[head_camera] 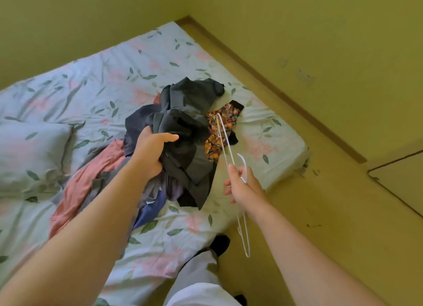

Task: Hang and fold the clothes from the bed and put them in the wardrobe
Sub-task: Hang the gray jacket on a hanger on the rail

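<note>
A heap of clothes lies on the bed (91, 81), which has a pale floral sheet. My left hand (150, 151) grips a dark grey garment (185, 122) at the top of the heap and holds part of it up. A pink garment (84, 182) and a blue one (153, 209) lie beneath it, and a patterned orange and black cloth (225, 120) lies to the right. My right hand (243, 186) holds a white wire hanger (225, 138) by its neck, out over the bed's right edge.
A pillow (29, 150) in the same floral fabric lies at the left. The bed's corner (299, 154) meets a yellowish floor (320, 214) on the right, with a wall and brown skirting behind. My legs and dark shoes (219, 244) stand by the bed's near edge.
</note>
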`<state>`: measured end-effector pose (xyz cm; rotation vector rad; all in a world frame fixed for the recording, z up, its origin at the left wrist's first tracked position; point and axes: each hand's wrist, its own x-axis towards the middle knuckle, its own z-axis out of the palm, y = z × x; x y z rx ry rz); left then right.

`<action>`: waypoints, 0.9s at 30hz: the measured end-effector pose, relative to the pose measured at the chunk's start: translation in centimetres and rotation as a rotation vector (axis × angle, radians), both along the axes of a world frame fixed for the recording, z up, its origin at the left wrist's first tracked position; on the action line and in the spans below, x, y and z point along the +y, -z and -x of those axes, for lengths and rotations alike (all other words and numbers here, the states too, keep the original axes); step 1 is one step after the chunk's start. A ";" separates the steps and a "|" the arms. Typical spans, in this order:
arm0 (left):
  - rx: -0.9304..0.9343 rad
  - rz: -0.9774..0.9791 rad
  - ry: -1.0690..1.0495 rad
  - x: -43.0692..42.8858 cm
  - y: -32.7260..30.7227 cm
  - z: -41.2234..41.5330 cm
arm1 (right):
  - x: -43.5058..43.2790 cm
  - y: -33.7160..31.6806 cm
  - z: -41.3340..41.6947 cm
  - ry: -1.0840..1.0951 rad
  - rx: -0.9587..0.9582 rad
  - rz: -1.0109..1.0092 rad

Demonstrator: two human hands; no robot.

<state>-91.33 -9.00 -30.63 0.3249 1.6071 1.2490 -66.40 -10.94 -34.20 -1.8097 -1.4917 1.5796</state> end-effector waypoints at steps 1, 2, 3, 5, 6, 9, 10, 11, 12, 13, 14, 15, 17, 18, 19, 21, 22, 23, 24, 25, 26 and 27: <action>0.004 -0.069 0.028 -0.3 -2.2 -0.8 | -0.3 -1.0 -0.3 -0.006 0.007 -0.001; 0.011 -0.137 0.069 -0.6 -4.3 -1.7 | -0.6 -1.9 -0.6 -0.005 0.017 -0.006; 0.029 -0.194 0.118 -1.0 -6.2 -2.5 | -0.9 -2.9 -1.0 0.000 0.034 -0.018; 0.095 -0.261 0.227 -2.0 -9.9 -3.9 | -1.3 -4.8 -1.8 0.005 0.072 -0.058; 0.121 -0.284 0.280 -2.5 -11.5 -4.3 | -1.5 -5.8 -2.1 0.005 0.086 -0.085; 0.176 -0.360 0.437 -3.6 -15.7 -5.1 | -1.6 -8.8 -3.1 0.021 0.115 -0.183; 0.190 -0.395 0.497 -3.9 -16.8 -5.4 | -1.6 -9.7 -3.3 0.027 0.117 -0.221; 0.201 -0.424 0.548 -4.1 -17.9 -5.7 | -1.5 -10.6 -3.5 0.034 0.101 -0.261; 0.210 -0.438 0.580 -4.2 -18.9 -6.2 | -1.3 -11.4 -3.7 0.040 0.081 -0.299; 0.223 -0.442 0.597 -4.2 -19.8 -6.6 | -1.2 -12.1 -3.8 0.052 0.069 -0.324; 0.242 -0.445 0.611 -4.2 -20.5 -6.9 | -1.0 -12.7 -3.9 0.068 0.063 -0.337; 0.260 -0.458 0.638 -4.2 -21.2 -7.4 | -0.8 -13.3 -4.0 0.087 0.059 -0.346; 0.285 -0.504 0.722 -4.3 -22.6 -8.4 | -0.3 -14.2 -4.4 0.117 0.051 -0.376; 0.287 -0.533 0.748 -4.3 -23.3 -8.9 | -0.1 -14.5 -4.6 0.117 0.050 -0.388; 0.280 -0.562 0.757 -4.4 -24.0 -9.3 | 0.1 -14.8 -5.0 0.104 0.052 -0.388; 0.266 -0.610 0.754 -4.2 -25.2 -9.8 | 0.3 -15.2 -5.8 0.050 0.048 -0.364; 0.269 -0.623 0.756 -4.1 -25.8 -10.0 | 0.4 -15.3 -6.2 0.020 0.036 -0.369; 0.275 -0.628 0.764 -3.9 -26.3 -10.1 | 0.5 -15.3 -6.5 -0.002 0.011 -0.390; 0.282 -0.627 0.768 -3.8 -26.6 -10.3 | 0.7 -15.3 -6.9 -0.013 -0.031 -0.420; 0.284 -0.621 0.760 -3.6 -26.8 -10.3 | 1.1 -15.5 -7.2 -0.016 -0.082 -0.449; 0.292 -0.611 0.736 -3.3 -26.8 -10.3 | 1.5 -15.9 -7.5 -0.010 -0.124 -0.476; 0.311 -0.592 0.696 -3.0 -26.7 -10.2 | 2.0 -16.4 -7.7 0.004 -0.142 -0.494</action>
